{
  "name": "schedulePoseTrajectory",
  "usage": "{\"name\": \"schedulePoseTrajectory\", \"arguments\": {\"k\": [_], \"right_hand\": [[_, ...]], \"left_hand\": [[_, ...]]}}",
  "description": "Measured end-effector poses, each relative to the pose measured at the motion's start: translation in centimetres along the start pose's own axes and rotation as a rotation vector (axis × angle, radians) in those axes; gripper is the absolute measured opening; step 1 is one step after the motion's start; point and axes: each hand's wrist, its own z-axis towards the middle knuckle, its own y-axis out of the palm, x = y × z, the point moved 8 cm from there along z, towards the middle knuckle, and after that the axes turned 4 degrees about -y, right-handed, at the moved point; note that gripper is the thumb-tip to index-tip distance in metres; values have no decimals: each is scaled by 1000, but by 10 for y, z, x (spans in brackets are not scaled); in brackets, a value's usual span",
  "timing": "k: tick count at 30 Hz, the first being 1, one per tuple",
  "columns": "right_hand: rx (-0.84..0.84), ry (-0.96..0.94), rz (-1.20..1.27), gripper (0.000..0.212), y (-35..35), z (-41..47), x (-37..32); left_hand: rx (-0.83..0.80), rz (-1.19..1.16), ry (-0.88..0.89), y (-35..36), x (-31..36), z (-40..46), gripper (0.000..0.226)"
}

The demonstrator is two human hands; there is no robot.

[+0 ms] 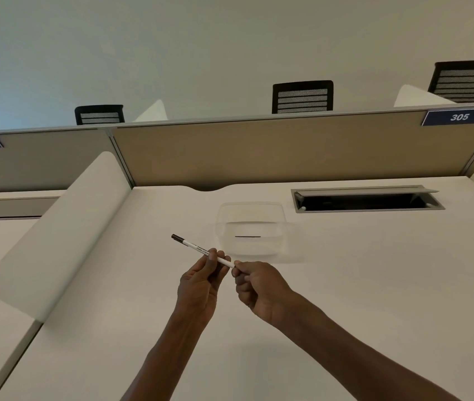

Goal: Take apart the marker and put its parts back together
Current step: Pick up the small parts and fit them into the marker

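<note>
Across the whole lower part of the view, a white desk point(345, 285) is spread out, boxed in at the back by a tan partition panel point(258, 151) and on the left by a rounded white side divider point(56, 235). A blue number plate reading 305 point(459, 116) is stuck in the panel's top right corner, and three black mesh chair backs point(302, 96) are seen poking up behind it. A cable hatch point(368, 199) with its lid flipped up is set into the desk at the back right, and just left of it a clear plastic tray point(251, 227) is parked on the surface.

Both arms are reached in from the bottom, meeting over the middle of the desk, just in front of the tray. So the marker point(201, 250) is held up off the desk between the two hands, tilted so the dark cap end point(177, 237) is pointed up and to the left, well clear of any fingers. The white barrel is pinched by the left hand point(198, 285) around its middle, with the fingertips point(212, 254) curled over it and the printed text just showing past them. The lower right end of the barrel is gripped by the right hand point(258, 287), fingers curled tight round it so that end is pretty much hidden. A short bit of bare white barrel is left visible between the two grips.
</note>
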Motion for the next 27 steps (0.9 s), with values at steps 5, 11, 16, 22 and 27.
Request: {"name": "schedulePoseTrajectory", "arguments": {"k": [5, 11, 16, 22, 27], "right_hand": [[-11, 151, 211, 33, 2, -3, 8], [-25, 159, 269, 33, 3, -5, 13], [22, -262, -274, 45, -4, -3, -10], [131, -731, -668, 40, -20, 1, -37], [24, -1070, -1006, 42, -7, -9, -43]], "left_hand": [[-63, -28, -23, 2, -3, 2, 17], [-78, -49, -60, 0, -10, 2, 21], [3, -104, -102, -2, -15, 6, 19], [71, -214, -127, -4, -14, 3, 16], [97, -193, -208, -4, -22, 0, 18]]}}
